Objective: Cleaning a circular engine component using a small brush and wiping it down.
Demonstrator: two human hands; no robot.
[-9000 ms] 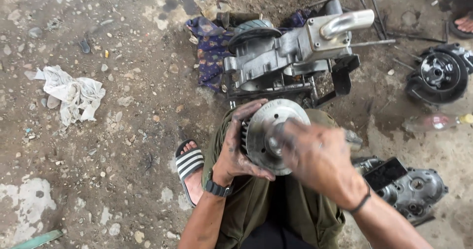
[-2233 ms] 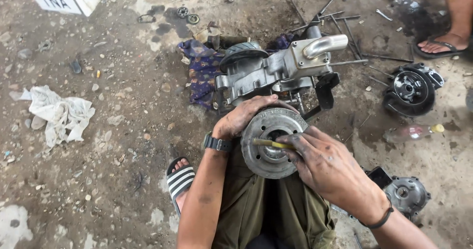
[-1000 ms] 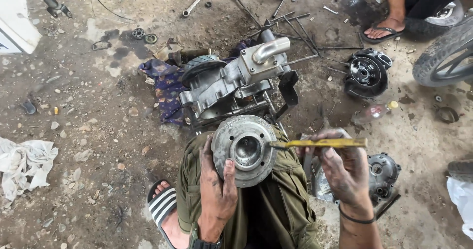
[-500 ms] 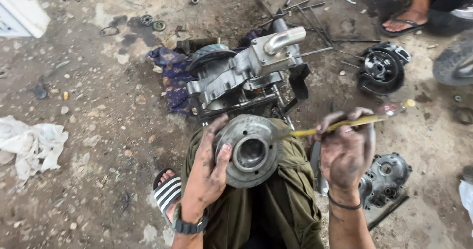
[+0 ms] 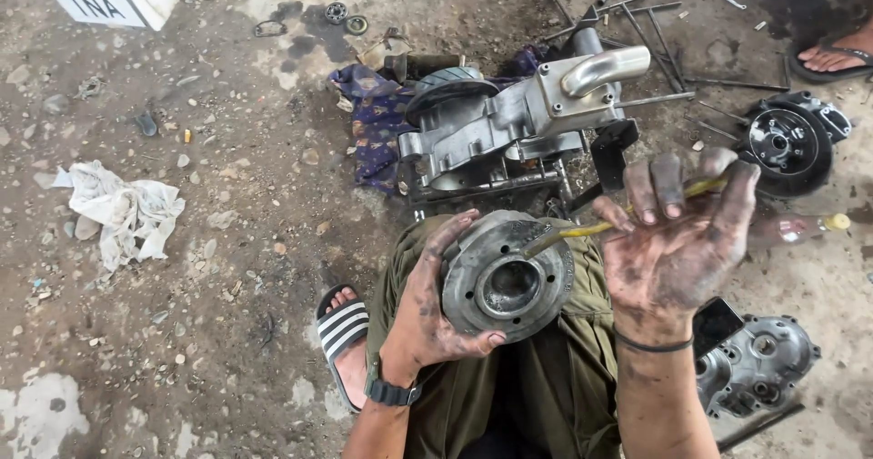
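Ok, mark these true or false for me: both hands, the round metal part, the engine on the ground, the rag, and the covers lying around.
1. The left hand grips the round metal drum by its rim. True.
2. The right hand is empty. False: it holds a thin yellow tool whose tip reaches the drum.
3. The engine casing lies on the ground beyond the drum, partly on a purple cloth. True.
4. The white rag is draped over the engine. False: it lies on the ground well to its left.
5. A grey engine cover lies on the ground by the right forearm. True.
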